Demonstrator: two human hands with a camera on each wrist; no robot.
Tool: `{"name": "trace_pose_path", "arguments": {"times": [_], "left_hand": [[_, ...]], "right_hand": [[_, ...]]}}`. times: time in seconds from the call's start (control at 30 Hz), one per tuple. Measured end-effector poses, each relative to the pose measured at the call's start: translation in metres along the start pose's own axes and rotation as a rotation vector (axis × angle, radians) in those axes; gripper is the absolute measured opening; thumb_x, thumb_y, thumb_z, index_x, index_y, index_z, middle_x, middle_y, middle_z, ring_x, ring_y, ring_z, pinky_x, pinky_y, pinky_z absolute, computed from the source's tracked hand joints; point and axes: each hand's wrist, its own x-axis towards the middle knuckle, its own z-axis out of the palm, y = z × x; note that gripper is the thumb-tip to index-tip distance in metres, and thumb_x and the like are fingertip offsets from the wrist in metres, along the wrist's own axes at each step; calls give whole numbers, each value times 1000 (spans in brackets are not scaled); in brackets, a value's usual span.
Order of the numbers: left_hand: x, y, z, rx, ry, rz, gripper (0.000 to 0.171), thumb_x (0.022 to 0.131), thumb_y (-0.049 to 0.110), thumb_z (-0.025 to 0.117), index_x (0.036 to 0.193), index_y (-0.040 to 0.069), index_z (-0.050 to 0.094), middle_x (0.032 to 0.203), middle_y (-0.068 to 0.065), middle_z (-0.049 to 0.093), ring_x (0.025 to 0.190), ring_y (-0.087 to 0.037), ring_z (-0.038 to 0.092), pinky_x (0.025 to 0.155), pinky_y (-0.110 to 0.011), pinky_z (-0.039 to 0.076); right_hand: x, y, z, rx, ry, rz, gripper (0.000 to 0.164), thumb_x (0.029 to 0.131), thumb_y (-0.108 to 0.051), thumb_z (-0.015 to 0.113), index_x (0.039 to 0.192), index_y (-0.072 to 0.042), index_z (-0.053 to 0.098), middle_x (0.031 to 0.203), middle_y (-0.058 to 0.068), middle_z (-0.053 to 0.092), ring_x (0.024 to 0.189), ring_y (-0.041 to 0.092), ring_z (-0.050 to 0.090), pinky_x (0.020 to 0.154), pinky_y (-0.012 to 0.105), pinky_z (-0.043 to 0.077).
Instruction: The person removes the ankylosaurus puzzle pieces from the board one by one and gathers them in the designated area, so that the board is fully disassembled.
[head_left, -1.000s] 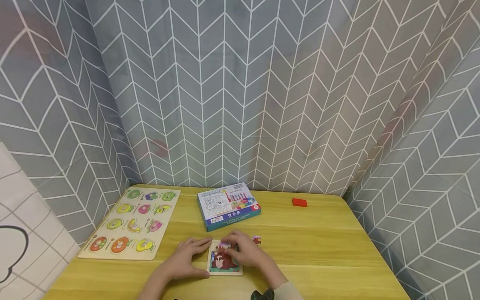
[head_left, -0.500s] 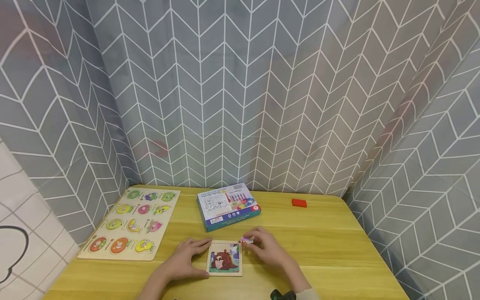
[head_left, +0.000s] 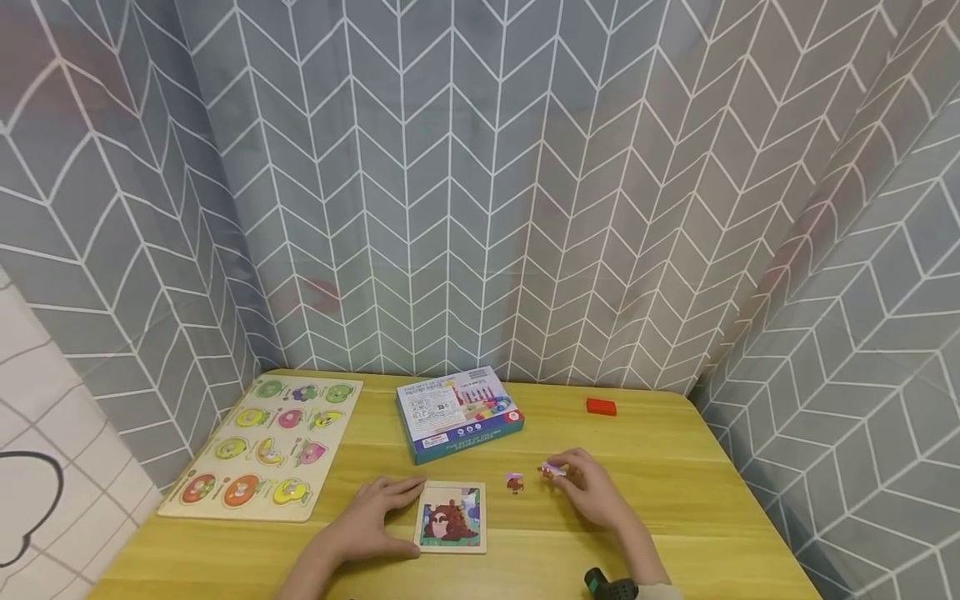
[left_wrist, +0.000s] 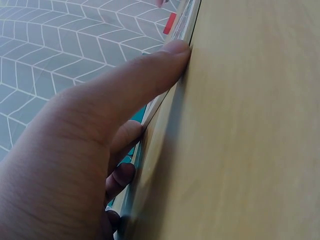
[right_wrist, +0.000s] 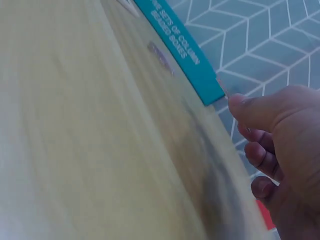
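Note:
My left hand (head_left: 367, 525) lies at the left edge of a small square jigsaw puzzle tray (head_left: 452, 550), index fingertip at its far corner and thumb at its near one. In the left wrist view the straight thumb (left_wrist: 125, 85) touches the tray's edge. The tray shows a brown animal picture with a bare wood patch at upper left. Farther right, my right hand (head_left: 596, 496) pinches a purple and brown puzzle piece (head_left: 552, 470) between thumb and fingers; the right wrist view shows it edge-on. Between tray and right hand lies another puzzle piece (head_left: 514, 482).
A fruit puzzle board (head_left: 321, 487) lies at the left of the table. Behind the tray is a blue and white box (head_left: 465, 442), with a red block (head_left: 601, 407) at the back right. A patterned curtain (head_left: 480, 208) hangs behind the table.
My right hand has taken a puzzle piece out of the tray's upper part and carried it right, past the loose piece. My left hand has stayed at the tray.

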Motion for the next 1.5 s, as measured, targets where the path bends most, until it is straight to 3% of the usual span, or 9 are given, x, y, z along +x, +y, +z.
{"name": "trace_pose_path", "arguments": {"times": [0.13,0.33,0.93,1.5], "left_hand": [[0,1,0,-15,-5,-7,99,77,69,84,157,19,54,163,5,51,123,-15,48,105,-51,39],[0,0,0,-21,-4,-11,98,77,68,85,157,20,55,163,6,51,122,-15,47,105,-50,39],[2,-2,1,-6,-9,-23,99,76,69,84,157,21,55,162,8,50,123,-16,47,105,-50,39],[1,0,1,-10,-8,-23,99,76,69,85,157,21,55,162,8,51,122,-15,47,105,-49,39]], "right_hand": [[-1,6,1,0,-4,9,23,98,-4,73,120,-10,76,118,4,68,105,20,64,93,35,55],[-3,9,8,5,-26,-13,18,99,-9,74,116,-10,77,114,4,69,96,12,57,82,30,51],[-1,12,8,-3,-73,-25,20,101,-15,73,120,-13,77,122,6,67,105,23,61,90,37,52],[0,14,6,-9,-85,-6,20,102,-15,72,122,-13,76,123,5,67,106,22,60,92,37,51]]}}
